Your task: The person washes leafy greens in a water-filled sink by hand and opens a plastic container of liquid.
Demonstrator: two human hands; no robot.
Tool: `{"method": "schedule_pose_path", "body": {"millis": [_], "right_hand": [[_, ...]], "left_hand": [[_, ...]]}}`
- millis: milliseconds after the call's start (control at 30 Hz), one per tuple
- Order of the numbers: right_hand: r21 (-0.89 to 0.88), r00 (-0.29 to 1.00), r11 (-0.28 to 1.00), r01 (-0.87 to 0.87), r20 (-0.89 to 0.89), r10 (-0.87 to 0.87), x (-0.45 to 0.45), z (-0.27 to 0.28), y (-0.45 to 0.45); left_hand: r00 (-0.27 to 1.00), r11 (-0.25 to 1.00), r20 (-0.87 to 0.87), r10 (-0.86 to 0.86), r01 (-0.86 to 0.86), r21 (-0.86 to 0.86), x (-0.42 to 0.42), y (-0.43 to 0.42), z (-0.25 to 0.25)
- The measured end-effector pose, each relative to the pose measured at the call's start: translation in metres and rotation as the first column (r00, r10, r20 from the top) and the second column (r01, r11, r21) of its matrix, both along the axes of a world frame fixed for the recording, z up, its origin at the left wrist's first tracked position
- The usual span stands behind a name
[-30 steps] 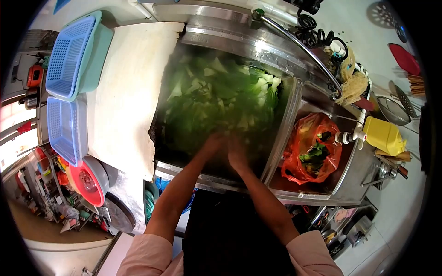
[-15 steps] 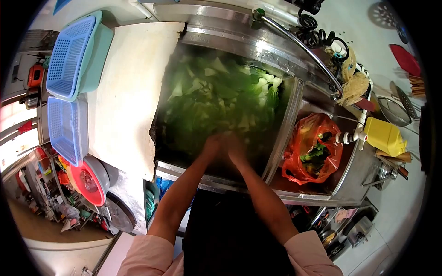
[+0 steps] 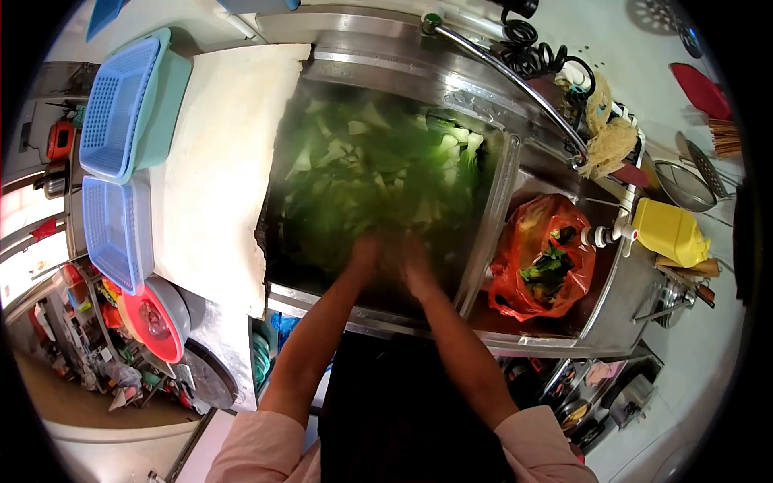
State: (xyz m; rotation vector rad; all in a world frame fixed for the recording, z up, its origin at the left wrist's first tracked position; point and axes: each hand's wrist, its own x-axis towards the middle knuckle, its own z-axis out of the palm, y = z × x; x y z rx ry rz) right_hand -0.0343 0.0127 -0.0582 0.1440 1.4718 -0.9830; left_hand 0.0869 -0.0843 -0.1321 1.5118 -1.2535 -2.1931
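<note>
Leafy green vegetables with pale stems, which look like bok choy (image 3: 370,161), float in murky greenish water in a steel sink (image 3: 487,233). Both my hands dip into the water near the sink's front side. My left hand (image 3: 366,251) is on the left and my right hand (image 3: 415,253) lies a short way to its right, with a gap between them. The fingers of both are under water and smeared, so whether they hold any leaves is hidden. One clump of pale stems (image 3: 460,149) stands out at the back right corner.
A red plastic bag (image 3: 523,270) with green scraps sits in the right-hand basin. A pale board (image 3: 217,169) lies left of the sink, beside blue baskets (image 3: 121,109). The curved metal faucet pipe (image 3: 515,76) crosses the back right; a yellow jug (image 3: 670,232) stands further right.
My hands were close together half a second ago and are now a little apart. The vegetables have shifted slightly in the water, and the whole view has moved a little.
</note>
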Motion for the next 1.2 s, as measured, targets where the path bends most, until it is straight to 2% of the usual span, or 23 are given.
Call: {"method": "schedule_pose_path", "body": {"millis": [67,133,167,233,300,333,367,400,433,500,533,600,633,700,733,767,867,933,1000,1067,1100,1167,1200], "right_hand": [[-0.013,0.888,0.988,-0.156,-0.441,0.134,0.013,-0.049,0.015],[0.103,0.678,0.949,-0.296,-0.678,0.285,0.013,-0.059,0.022],[0.168,0.69,0.92,-0.355,-0.617,0.379,0.005,-0.052,0.025],[0.279,0.771,0.779,-0.562,-0.164,0.615,-0.029,0.032,0.008],[0.261,0.688,0.666,-0.699,-0.009,0.725,-0.051,0.094,0.005],[0.227,0.662,0.683,-0.694,-0.17,0.73,-0.057,0.106,0.017],[0.203,0.614,0.69,-0.695,-0.332,0.716,-0.064,0.119,0.029],[0.111,0.767,0.821,-0.56,-0.306,0.565,-0.077,0.152,0.036],[0.048,0.792,0.883,-0.466,-0.423,0.441,-0.086,0.154,0.054],[-0.12,0.773,0.95,-0.288,-0.615,0.156,-0.102,0.148,0.097],[-0.101,0.667,0.947,-0.306,-0.732,0.138,-0.115,0.132,0.124],[-0.018,0.498,0.968,-0.25,-0.86,0.113,-0.144,0.117,0.168],[0.03,0.485,0.978,-0.206,-0.865,0.129,-0.161,0.102,0.195],[0.203,0.418,0.962,-0.18,-0.87,0.262,-0.198,0.06,0.247],[0.327,0.359,0.925,-0.194,-0.854,0.378,-0.219,0.034,0.272],[0.515,0.152,0.825,-0.231,-0.819,0.554,-0.235,0.015,0.288],[0.725,0.217,0.628,-0.282,-0.59,0.778,-0.259,0.029,0.29],[0.861,0.155,0.352,-0.367,-0.316,0.936,-0.263,0.031,0.29],[0.845,0.042,-0.034,-0.533,0.066,0.997,-0.274,0.014,0.283],[0.852,0.03,-0.109,-0.513,0.144,0.989,-0.276,0.011,0.287],[0.868,0.038,-0.079,-0.49,0.112,0.993,-0.278,0.015,0.286],[0.9,0.063,0.048,-0.434,-0.023,0.998,-0.281,0.031,0.288],[0.905,0.074,0.147,-0.399,-0.128,0.989,-0.283,0.045,0.292]], "left_hand": [[0.999,0.999,0.036,0.014,-0.013,-0.035,0.0,-0.005,-0.003],[0.889,0.869,0.354,-0.292,0.401,-0.29,0.006,-0.009,-0.015],[0.673,0.598,0.603,-0.43,0.712,-0.369,0.01,-0.011,-0.023],[0.297,0.141,0.86,-0.416,0.955,-0.262,0.01,-0.014,-0.027],[0.304,0.291,0.824,-0.478,0.94,-0.178,0.004,-0.02,-0.019],[0.311,0.362,0.808,-0.501,0.923,-0.131,0.0,-0.023,-0.013],[0.176,0.187,0.872,-0.457,0.977,-0.1,0.008,-0.024,-0.051],[0.331,0.356,0.845,-0.419,0.917,-0.182,0.011,-0.022,-0.051],[0.471,0.514,0.807,-0.357,0.82,-0.251,0.014,-0.017,-0.047],[0.685,0.515,0.665,-0.296,0.701,-0.493,0.011,-0.009,-0.034],[0.776,0.512,0.572,-0.265,0.617,-0.599,0.005,-0.01,-0.025],[0.65,0.664,0.659,-0.378,0.687,-0.296,-0.013,-0.023,0.021],[0.579,0.71,0.684,-0.443,0.693,-0.126,-0.021,-0.027,0.037],[0.555,0.706,0.767,-0.323,0.681,-0.194,-0.017,-0.028,0.025],[0.539,0.702,0.802,-0.255,0.674,-0.23,-0.014,-0.026,0.021],[0.619,0.685,0.749,-0.236,0.653,-0.324,-0.017,-0.02,0.031],[0.768,0.598,0.62,-0.159,0.575,-0.559,-0.027,-0.003,0.062],[0.789,0.51,0.612,-0.064,0.553,-0.659,-0.031,0.005,0.067],[0.749,0.547,0.65,-0.13,0.601,-0.583,-0.033,0.008,0.075],[0.765,0.589,0.618,-0.18,0.587,-0.555,-0.035,0.012,0.087],[0.766,0.545,0.622,-0.163,0.596,-0.59,-0.037,0.015,0.092],[0.766,0.454,0.63,-0.126,0.609,-0.65,-0.039,0.023,0.102],[0.785,0.547,0.603,-0.141,0.569,-0.614,-0.039,0.024,0.105]]}}
